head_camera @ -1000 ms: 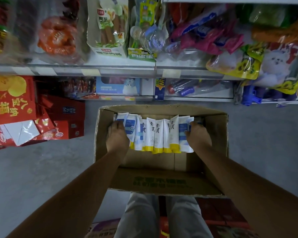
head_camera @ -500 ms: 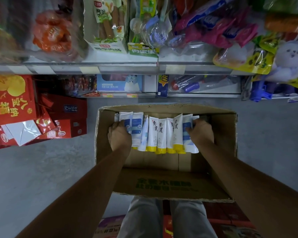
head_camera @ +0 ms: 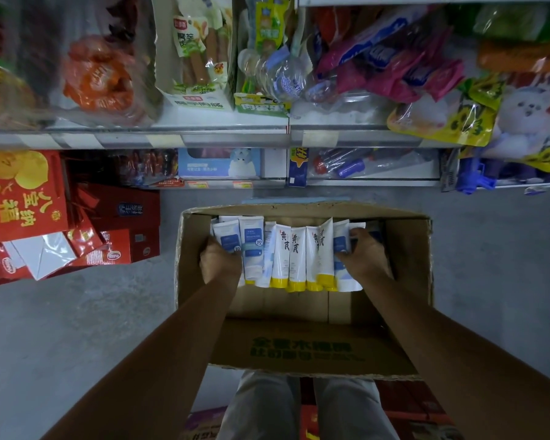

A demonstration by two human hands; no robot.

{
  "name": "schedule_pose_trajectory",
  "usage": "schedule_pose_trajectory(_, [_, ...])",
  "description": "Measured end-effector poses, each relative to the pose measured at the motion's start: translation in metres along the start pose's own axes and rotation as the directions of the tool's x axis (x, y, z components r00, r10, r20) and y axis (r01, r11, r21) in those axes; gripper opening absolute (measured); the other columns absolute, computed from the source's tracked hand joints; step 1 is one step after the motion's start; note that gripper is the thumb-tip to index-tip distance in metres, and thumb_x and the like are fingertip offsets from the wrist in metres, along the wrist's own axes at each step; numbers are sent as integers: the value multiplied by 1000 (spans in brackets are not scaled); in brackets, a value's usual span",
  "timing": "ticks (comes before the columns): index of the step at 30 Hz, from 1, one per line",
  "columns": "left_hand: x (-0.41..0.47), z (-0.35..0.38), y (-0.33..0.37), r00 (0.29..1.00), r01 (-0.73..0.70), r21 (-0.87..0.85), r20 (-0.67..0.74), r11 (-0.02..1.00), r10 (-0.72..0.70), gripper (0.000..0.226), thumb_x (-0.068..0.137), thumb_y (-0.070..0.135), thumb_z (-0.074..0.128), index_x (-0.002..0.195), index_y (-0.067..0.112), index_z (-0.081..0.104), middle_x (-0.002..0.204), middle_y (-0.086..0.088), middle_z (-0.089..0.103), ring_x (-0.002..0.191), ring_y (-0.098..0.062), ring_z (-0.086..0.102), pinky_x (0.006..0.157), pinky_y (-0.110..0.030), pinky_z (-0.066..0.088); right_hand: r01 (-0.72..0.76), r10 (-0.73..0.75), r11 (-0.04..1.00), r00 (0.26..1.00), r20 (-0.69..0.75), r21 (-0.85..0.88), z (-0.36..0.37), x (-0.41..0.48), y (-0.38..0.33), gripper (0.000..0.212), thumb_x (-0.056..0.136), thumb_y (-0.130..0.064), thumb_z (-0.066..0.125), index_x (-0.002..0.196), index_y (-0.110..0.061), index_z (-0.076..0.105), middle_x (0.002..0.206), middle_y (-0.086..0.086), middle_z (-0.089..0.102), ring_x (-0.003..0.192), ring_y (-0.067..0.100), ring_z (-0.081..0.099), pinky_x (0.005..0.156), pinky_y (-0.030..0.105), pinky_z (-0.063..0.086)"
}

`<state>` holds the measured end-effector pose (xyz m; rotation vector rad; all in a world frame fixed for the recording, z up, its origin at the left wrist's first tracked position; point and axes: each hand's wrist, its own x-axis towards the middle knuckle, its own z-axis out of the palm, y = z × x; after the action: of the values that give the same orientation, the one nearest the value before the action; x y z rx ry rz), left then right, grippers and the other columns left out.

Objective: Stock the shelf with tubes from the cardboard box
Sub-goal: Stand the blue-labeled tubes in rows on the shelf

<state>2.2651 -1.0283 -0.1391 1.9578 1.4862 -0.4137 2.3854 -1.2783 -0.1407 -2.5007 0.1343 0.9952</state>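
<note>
Tubes (head_camera: 288, 255) stand packed side by side in one row between the two hands, inside the cardboard box (head_camera: 408, 268), close to its wall on the far side of the hands. Most are white with yellow caps pointing back toward the person and dark characters down the front. Those at either end, next to each hand, carry blue labels. The left hand (head_camera: 219, 263) grips the left end of the row, fingers curled round the outermost tube so that only the knuckles and back of the hand show. The right hand (head_camera: 367, 258) grips the right end, its fingertips wrapped over the face of the last blue-labelled tube. Whether the row is lifted off the bottom of the box cannot be told. Both forearms reach down into the box over its near flap, which bears green printing. The box sits on a grey floor (head_camera: 77, 331). Beyond the hands, past the far wall of the box, runs the shelf (head_camera: 172, 138), its upper tier crowded with snack bags and packets. Out to the left of the left hand, red gift boxes (head_camera: 29, 198) lie heaped on the floor. Nearer than the hands, under the box flap, the person's pale trousers (head_camera: 261, 408) show
</note>
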Motion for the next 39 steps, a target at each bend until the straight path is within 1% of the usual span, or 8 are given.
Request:
schedule_pose_trajectory(6, [-16, -9, 8, 995, 73, -85, 71, 994, -67, 41, 83, 18, 76, 120, 8, 61, 121, -12, 65, 112, -29, 62, 80, -33, 49, -33, 29, 997, 998, 48, 66, -17, -13, 7, 46, 86, -16, 71, 126, -22, 49, 125, 7, 61, 108, 28, 63, 77, 41, 59])
schedule_pose_trajectory(10, [-31, -22, 8, 994, 17, -150, 111, 989, 0, 38, 85, 14, 74, 120, 10, 61, 120, -10, 66, 109, -26, 63, 78, -33, 50, -25, 14, 986, 998, 68, 163, -33, -21, 7, 47, 87, -11, 70, 127, -22, 48, 127, 9, 60, 107, 27, 64, 62, 24, 52])
schedule_pose_trajectory(15, [-59, -47, 12, 971, -141, -250, 156, 958, 184, 46, 79, 12, 79, 123, 14, 62, 114, -3, 69, 102, -19, 65, 71, -18, 44, 31, -53, 945, 997, 58, 326, -61, -45, 6, 44, 85, -8, 71, 120, -25, 50, 124, 3, 61, 108, 22, 62, 76, 34, 56])
schedule_pose_trajectory(20, [-96, -74, 29, 904, -183, -414, 285, 892, 317, 41, 78, 8, 80, 109, 27, 62, 104, 7, 70, 97, -12, 67, 81, -28, 57, 139, -179, 870, 983, 39, 473, -96, -72, 5, 49, 82, -7, 75, 104, -45, 54, 120, 3, 66, 109, 26, 65, 84, 54, 57])
schedule_pose_trajectory(23, [-119, -95, 46, 855, -193, -491, 340, 849, 391, 42, 80, 1, 77, 106, 29, 60, 100, 9, 70, 91, -6, 67, 68, -18, 55, 190, -221, 823, 975, -8, 535, -126, -95, -5, 46, 81, 6, 72, 112, -23, 56, 112, 10, 69, 103, 24, 68, 88, 52, 56])
schedule_pose_trajectory(27, [-147, -124, 76, 806, -270, -559, 313, 784, 501, 47, 77, 0, 79, 116, 17, 60, 91, 9, 77, 92, -16, 72, 77, -33, 59, 265, -264, 783, 961, -84, 563, -172, -128, -24, 44, 79, 15, 68, 115, -6, 53, 99, 7, 67, 82, 5, 69, 74, 23, 57])
schedule_pose_trajectory(33, [-195, -178, 139, 721, -399, -625, 238, 671, 651, 41, 84, -4, 70, 117, 18, 59, 92, 6, 76, 84, -6, 71, 69, -21, 55, 349, -321, 722, 934, -157, 597, -246, -167, -58, 48, 79, 1, 76, 117, -19, 54, 107, 11, 67, 100, 25, 66, 85, 51, 56])
schedule_pose_trajectory(39, [-228, -224, 202, 658, -516, -651, 115, 557, 744, 49, 81, 2, 75, 120, 24, 57, 100, 7, 73, 92, -4, 69, 77, -21, 54, 417, -390, 618, 899, -200, 667, -314, -197, -90, 46, 82, 9, 69, 113, -22, 55, 106, 13, 66, 96, 29, 65, 74, 39, 60])
